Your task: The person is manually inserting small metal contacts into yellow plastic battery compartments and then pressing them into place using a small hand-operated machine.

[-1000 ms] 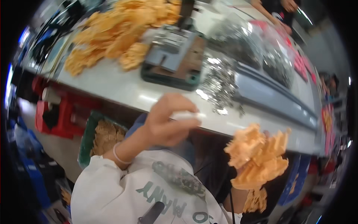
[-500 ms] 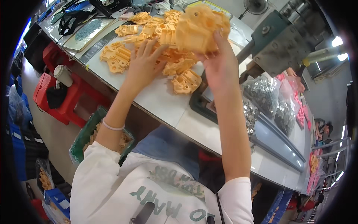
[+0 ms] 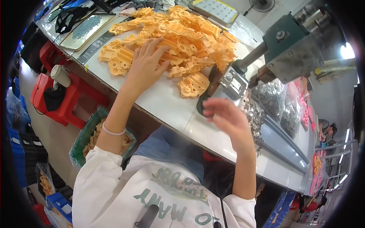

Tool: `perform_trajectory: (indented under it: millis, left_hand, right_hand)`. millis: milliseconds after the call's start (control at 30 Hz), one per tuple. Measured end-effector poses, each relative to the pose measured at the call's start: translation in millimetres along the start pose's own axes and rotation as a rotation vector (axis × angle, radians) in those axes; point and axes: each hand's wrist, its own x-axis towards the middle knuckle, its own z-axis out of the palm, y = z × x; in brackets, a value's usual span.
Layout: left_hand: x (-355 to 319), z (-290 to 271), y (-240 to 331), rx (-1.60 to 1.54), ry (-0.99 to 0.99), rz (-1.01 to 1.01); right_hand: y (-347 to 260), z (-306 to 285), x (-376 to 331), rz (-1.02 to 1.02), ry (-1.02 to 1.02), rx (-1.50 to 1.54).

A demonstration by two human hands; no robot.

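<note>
My left hand (image 3: 146, 68) lies with fingers spread on the near side of a heap of yellow-orange molded plastic parts (image 3: 186, 38), touching some of them. One loose plastic part (image 3: 193, 85) lies at the heap's near edge, and another (image 3: 116, 57) sits left of my left hand. My right hand (image 3: 228, 117) is a little blurred, above the table's near side, its fingers loosely bent and apart with nothing visible in them. Just beyond it stands the green bench press (image 3: 283, 36), with a metal fixture (image 3: 232, 83) on its base.
Small shiny metal pieces (image 3: 254, 119) lie right of the press, beside a grey metal tray (image 3: 283, 142) and clear bags of metal parts (image 3: 270, 93). A red stool (image 3: 70, 100) with a cup and a green bin (image 3: 81, 148) of plastic parts stand left below the table.
My right hand has let go of the yellow plastic part it held up and has come down toward me, near the press base. My left hand stays at the heap, which now looks fuller.
</note>
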Motion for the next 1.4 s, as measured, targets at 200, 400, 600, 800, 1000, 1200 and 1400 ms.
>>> perform_trajectory:
  millis: [200, 400, 600, 800, 1000, 1200, 1400]
  left_hand:
    - [2, 8, 8, -0.003, 0.028, 0.032]
    - [-51, 17, 109, -0.498, 0.224, 0.161]
    - [-100, 60, 166, -0.295, 0.11, 0.484]
    - [-105, 66, 172, -0.17, 0.198, 0.482]
    - [-103, 68, 173, -0.08, 0.186, 0.503]
    - [-103, 73, 173, -0.137, 0.207, 0.483]
    - [-102, 71, 174, -0.049, 0.195, 0.465]
  right_hand:
    - [-9, -46, -129, 0.04, -0.077, -0.465]
    - [24, -110, -320, 0.267, 1.003, -0.31]
    - [170, -195, -540, 0.958, 1.447, -0.525]
    - [263, -250, -590, 1.099, 1.049, -0.743]
    - [338, -351, -534, 0.844, 1.049, -0.813]
    - [240, -306, -437, 1.415, 0.439, -0.43]
    - [250, -296, -431, 1.377, 0.538, -0.866]
